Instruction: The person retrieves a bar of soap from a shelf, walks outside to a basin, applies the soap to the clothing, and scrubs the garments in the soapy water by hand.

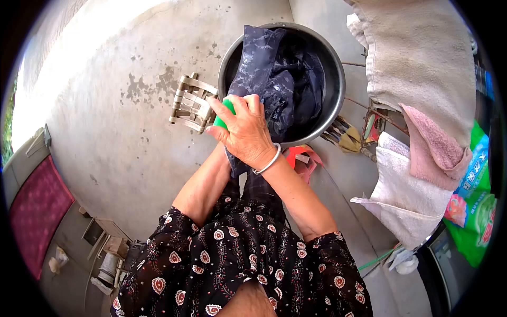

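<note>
Because the dark cloth (256, 61) runs from your lap up over the near rim, the metal basin (336, 79) seems to bear much of its weight, leaving a sloping stretch under your hands. Your right hand (244, 131) has its fingers curled over a green block (226, 112), with thumb and index finger reaching past its left side, apparently so the palm can steady it; the block is at the cloth, though whether they touch is hard to say. Your left forearm (198, 182) passes beneath, but the left hand is hidden, so I cannot tell whether its fingers grip anything; it may be propping the cloth from below. Inside the basin lies more of the dark cloth, bunched toward the right, with one flatter panel reaching the far rim. Whether water lies under the folds does not show. Just left of the basin stands a small strapped stool (200, 101); at your far right, a green printed bag (480, 206) sits beside hanging towels (422, 53), its contents unseen.
</note>
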The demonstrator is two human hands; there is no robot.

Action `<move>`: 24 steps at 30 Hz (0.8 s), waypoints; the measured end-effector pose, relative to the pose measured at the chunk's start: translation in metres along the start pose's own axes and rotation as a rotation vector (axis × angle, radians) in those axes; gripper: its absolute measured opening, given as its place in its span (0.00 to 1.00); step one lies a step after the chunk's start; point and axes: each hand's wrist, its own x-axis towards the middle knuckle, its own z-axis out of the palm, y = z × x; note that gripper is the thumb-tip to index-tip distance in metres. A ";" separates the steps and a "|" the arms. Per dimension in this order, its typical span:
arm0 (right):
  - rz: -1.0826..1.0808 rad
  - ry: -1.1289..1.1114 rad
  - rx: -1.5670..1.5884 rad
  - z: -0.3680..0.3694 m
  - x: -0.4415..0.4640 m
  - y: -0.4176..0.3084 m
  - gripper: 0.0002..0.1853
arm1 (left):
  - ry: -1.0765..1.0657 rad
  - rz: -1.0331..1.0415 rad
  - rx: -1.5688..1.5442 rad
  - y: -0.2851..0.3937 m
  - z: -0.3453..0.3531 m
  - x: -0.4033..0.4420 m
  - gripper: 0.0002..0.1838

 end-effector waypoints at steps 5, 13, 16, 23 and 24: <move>0.115 0.026 -0.242 -0.003 0.030 0.046 0.29 | 0.038 0.020 0.209 -0.005 0.007 -0.004 0.26; -0.124 -0.044 0.014 0.002 0.004 0.012 0.30 | -0.064 -0.074 -0.039 0.003 -0.002 -0.002 0.23; 0.062 -0.060 -0.166 0.000 0.034 0.059 0.28 | -0.092 -0.076 -0.035 0.000 0.000 -0.004 0.23; -0.115 0.000 0.040 0.002 -0.013 0.008 0.33 | -0.091 -0.104 -0.048 0.000 -0.001 -0.001 0.22; -0.102 0.012 0.038 0.002 -0.011 0.014 0.33 | -0.092 -0.112 -0.048 0.000 -0.001 -0.002 0.22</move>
